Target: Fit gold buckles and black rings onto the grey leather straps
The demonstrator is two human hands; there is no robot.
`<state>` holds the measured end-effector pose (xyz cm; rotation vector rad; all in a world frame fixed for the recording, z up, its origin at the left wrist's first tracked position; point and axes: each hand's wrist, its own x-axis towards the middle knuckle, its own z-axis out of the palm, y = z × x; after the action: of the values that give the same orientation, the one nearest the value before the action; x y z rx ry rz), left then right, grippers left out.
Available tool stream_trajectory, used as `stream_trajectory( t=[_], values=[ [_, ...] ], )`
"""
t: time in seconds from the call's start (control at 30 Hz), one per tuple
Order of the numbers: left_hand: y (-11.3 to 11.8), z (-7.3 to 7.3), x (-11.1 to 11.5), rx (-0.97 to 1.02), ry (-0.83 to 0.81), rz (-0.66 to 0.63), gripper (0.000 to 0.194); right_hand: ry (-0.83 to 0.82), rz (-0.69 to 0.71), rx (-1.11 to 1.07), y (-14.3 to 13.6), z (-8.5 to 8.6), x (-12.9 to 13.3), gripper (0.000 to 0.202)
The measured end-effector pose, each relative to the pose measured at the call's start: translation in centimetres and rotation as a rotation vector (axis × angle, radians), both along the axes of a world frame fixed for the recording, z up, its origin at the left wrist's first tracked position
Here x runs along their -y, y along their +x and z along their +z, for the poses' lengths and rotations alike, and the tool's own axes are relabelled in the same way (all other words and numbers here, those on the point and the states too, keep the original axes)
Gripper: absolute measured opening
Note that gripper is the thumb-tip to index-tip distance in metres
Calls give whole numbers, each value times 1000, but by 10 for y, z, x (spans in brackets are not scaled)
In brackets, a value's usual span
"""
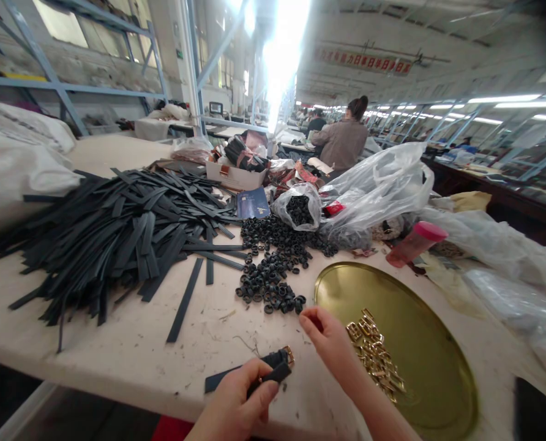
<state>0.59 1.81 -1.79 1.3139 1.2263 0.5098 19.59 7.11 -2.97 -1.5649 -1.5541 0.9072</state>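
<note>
My left hand (245,392) is closed around a dark leather strap (220,380) near the front of the table. A gold buckle (290,355) sits at the strap's folded end, just beyond my thumb and fingers. My right hand (323,334) reaches to the near edge of a heap of small black strap loops (273,282). Its fingers are curled together at the loops, and whatever they grip, if anything, is hidden. Right of that forearm, several gold buckles (376,352) lie on an oval gold tray (429,343).
A large pile of dark straps (130,226) covers the left of the table (130,355). Behind the loops lie a clear plastic bag (374,184), a blue card (253,203) and an open box (234,176). A pink-lidded jar (415,244) lies tilted beyond the tray. Farther back sits a person (344,141).
</note>
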Motion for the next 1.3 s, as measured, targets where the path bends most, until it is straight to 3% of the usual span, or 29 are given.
stream_trajectory(
  t=[0.13,0.23,0.37,0.5,0.53,0.63,0.8,0.97,1.13,1.3],
  values=[
    [0,-6,-7,-20,3,59,21,108,-90,129,8,-19,-45,10],
    [1,-12,-10,-6,-14,51,21,141,-79,120,7,-24,-50,11],
    [5,-10,-14,13,-5,121,20,156,-55,53,5,-16,-30,10],
    [16,6,-14,34,81,134,21,99,-2,-45,-5,-3,4,5],
    [18,9,-13,18,114,129,22,69,9,-97,-8,0,12,11],
    [22,17,-8,-104,224,106,22,-42,54,-275,-14,5,33,22],
    [20,16,8,-334,384,87,22,-219,51,-582,-18,8,56,24],
    [20,12,24,-256,320,70,22,-176,-35,-650,-24,6,71,25],
    [19,12,32,-73,132,-26,20,-215,39,-685,-22,6,81,29],
    [23,11,40,-13,158,31,21,-302,106,-749,-23,5,92,18]
  ],
)
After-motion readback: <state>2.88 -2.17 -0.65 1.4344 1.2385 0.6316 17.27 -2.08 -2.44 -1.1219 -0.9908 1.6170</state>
